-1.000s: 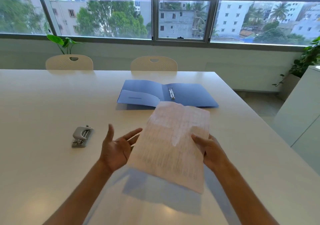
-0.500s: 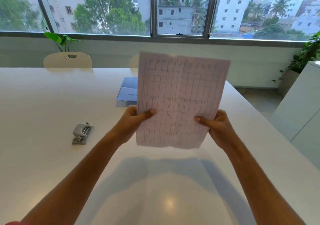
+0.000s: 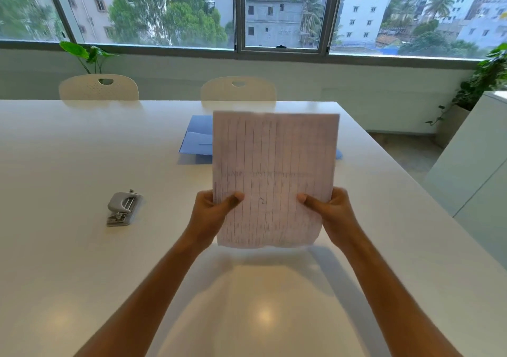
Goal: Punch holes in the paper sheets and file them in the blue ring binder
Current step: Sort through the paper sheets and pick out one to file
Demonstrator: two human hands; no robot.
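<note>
Hands: left [image 3: 212, 214] and right [image 3: 333, 214] grip paper sheets [image 3: 274, 175] upright | table [image 3: 82, 260] beneath open

A single head-worn view looks forward and down across the bench [image 3: 68, 164] toward the windows [image 3: 164, 13], close above both forearms.

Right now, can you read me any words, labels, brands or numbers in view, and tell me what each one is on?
Nothing can be quoted.
Paper sheets, held upright by the left hand and right hand: ruled grid with handwriting, too blurred to read.
Hole punch: no label readable.
Blue ring binder: no lettering visible.
</note>
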